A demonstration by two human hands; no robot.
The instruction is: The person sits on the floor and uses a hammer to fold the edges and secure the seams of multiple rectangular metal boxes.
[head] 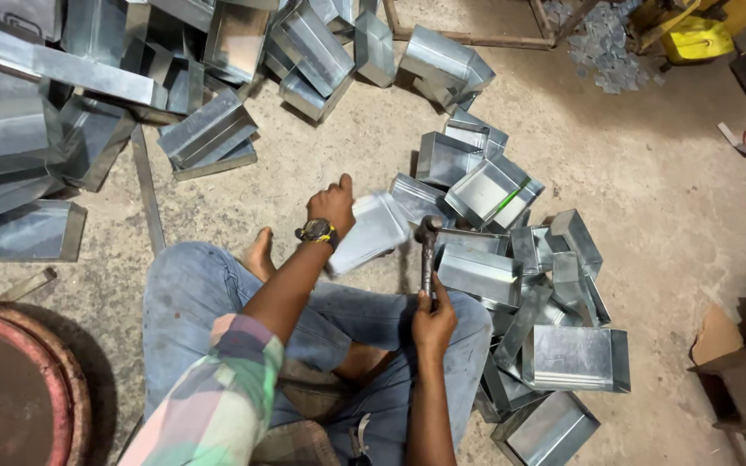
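**Hammer upright over a sheet-metal tray on the workshop floor**

The person sits on the concrete floor (649, 198) in blue jeans, one bare foot showing beside the left forearm. The right hand (433, 321) is closed around the lower end of a hammer (427, 255). The hammer's long axis runs nearly straight up and down in the view, handle toward the person's lap and the dark metal head at the far end, pointing away from the body. The head sits just beside the right edge of a shallow galvanised metal tray (371, 233); whether it touches the tray cannot be told.

The left hand (331, 205), with a dark wristwatch on a yellow strap (317, 230), grips the tray at its left edge, fingers curled over the rim and one finger raised. The tray lies tilted, its long axis slanting from lower left near the knee up to the right, its open face toward the camera.

To the right of the hammer a loose heap of similar rectangular metal trays (511, 259) spreads across the floor, some upright, some on their sides. Larger metal boxes (209, 129) are stacked at upper left. A round rust-red drum rim (62, 362) fills the lower left corner, and a yellow container (692, 39) stands at the upper right.
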